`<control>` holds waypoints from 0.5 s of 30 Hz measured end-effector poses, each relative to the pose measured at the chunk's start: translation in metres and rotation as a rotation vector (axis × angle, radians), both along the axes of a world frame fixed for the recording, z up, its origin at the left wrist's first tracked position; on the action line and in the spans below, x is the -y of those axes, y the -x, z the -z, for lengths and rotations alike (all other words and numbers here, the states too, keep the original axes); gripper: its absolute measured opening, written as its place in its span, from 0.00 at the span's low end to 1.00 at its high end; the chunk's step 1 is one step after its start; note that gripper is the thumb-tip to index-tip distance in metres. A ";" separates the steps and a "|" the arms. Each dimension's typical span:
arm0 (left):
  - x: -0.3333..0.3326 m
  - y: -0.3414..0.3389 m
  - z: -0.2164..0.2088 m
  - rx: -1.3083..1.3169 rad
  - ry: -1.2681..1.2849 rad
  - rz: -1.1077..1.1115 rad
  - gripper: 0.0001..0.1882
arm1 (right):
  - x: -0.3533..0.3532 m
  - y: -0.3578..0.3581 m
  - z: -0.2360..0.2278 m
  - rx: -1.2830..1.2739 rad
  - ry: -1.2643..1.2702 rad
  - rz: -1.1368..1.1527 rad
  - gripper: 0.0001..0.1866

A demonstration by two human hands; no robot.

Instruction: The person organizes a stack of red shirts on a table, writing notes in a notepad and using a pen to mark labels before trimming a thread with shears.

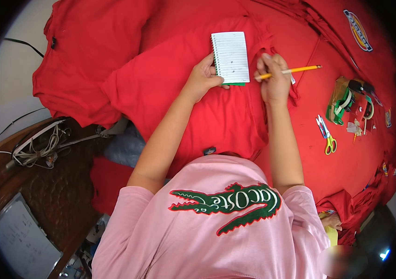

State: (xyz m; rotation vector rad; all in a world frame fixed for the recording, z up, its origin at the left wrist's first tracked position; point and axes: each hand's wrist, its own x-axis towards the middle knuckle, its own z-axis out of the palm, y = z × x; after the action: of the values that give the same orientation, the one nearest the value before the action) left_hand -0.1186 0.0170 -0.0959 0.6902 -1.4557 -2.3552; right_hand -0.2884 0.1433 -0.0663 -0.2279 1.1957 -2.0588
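Note:
A small spiral notepad with lined white pages and a green backing is held up by my left hand, the thumb on its lower left corner and the fingers behind it. To its right, my right hand grips a yellow pencil that points left toward the pad, apart from the page. The right fingers are slightly blurred. Beneath both hands spreads a red garment with a dark label near its lower edge.
Scissors with yellow-green handles lie on the red cloth at right, near a green tape dispenser. More red garments pile up at far left. Bundled cables and a whiteboard are at lower left.

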 end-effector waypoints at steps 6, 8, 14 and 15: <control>0.005 -0.002 0.000 -0.026 -0.066 0.012 0.41 | -0.126 0.048 -0.001 -0.362 -0.558 0.107 0.10; 0.005 0.001 -0.001 -0.043 -0.086 0.012 0.39 | -0.183 0.058 0.033 -0.603 -0.841 0.134 0.12; 0.000 0.000 -0.009 0.087 0.025 -0.032 0.34 | -0.250 0.016 0.027 -1.102 -1.265 0.209 0.15; -0.006 0.003 -0.016 0.081 0.024 -0.034 0.34 | -0.253 0.011 0.022 -1.047 -1.243 0.200 0.15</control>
State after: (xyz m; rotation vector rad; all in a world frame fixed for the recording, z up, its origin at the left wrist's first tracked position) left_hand -0.1212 0.0233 -0.0796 0.8063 -1.4910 -2.3048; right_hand -0.2993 0.3964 -0.0881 -0.5935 2.9354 -0.8759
